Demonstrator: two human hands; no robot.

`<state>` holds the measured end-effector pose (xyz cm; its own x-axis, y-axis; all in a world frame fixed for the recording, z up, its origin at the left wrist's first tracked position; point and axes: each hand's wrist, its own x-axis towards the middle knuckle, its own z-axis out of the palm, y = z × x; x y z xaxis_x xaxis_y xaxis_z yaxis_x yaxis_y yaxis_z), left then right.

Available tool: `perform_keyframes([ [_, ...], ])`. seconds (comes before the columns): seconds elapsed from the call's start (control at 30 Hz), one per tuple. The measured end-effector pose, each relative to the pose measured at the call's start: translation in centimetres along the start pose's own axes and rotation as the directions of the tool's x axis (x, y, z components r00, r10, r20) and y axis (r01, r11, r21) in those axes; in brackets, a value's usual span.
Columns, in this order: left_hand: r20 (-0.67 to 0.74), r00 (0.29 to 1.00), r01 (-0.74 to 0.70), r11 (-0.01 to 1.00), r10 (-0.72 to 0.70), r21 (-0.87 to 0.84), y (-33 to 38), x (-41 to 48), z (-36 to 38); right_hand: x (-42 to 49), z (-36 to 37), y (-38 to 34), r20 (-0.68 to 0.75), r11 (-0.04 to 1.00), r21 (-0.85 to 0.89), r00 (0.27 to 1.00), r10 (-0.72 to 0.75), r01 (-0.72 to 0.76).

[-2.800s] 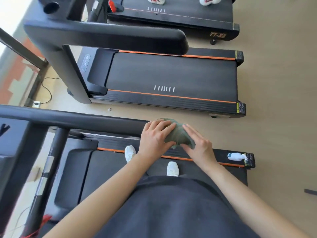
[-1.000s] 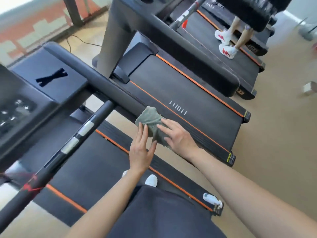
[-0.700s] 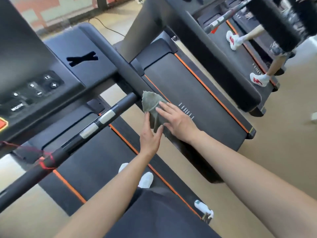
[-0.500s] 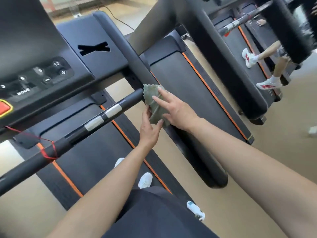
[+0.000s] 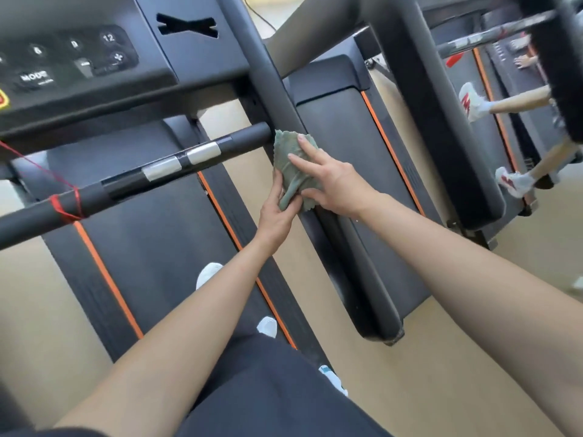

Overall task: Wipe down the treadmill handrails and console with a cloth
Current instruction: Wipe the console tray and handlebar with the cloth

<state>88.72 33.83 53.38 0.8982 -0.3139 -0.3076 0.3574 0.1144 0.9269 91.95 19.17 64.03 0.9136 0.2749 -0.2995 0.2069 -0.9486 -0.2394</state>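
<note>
Green cloth (image 5: 290, 162) is draped over the treadmill's right handrail (image 5: 268, 89), just past where the crossbar (image 5: 176, 160) with silver patches joins it. Right hand (image 5: 328, 181) lies on top of the cloth, fingers straight and spread, pressing it flat on the rail. Left hand (image 5: 277, 209) comes up from below on the inner side, fingers straight and together against the cloth's lower edge, with a fold hanging across the palm. Console (image 5: 79, 58) sits upper left, buttons blurry, well apart from the cloth. Red cord (image 5: 64, 205) is tied round the crossbar's left part. White shoes (image 5: 208, 272) stand on the belt below. Another treadmill (image 5: 344, 143) sits just right of the rail.
</note>
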Motion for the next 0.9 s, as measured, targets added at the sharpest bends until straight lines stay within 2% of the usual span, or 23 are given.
perform_keyframes([
  [0.47,0.020,0.999,0.036,0.993,-0.038,0.110,-6.9,-11.5,7.7,-15.7,5.0,2.6,-0.044,0.993,0.118,0.999,-0.011,0.016],
  [0.67,0.036,0.997,0.059,0.994,-0.062,0.093,-9.3,-17.1,11.1,-22.6,8.0,3.7,-0.094,0.977,0.213,0.996,-0.006,0.026],
  [0.9,0.081,0.987,0.121,0.974,-0.139,0.191,-11.3,-22.1,13.8,-29.0,10.6,4.3,-0.136,0.937,0.350,0.989,0.052,-0.001],
])
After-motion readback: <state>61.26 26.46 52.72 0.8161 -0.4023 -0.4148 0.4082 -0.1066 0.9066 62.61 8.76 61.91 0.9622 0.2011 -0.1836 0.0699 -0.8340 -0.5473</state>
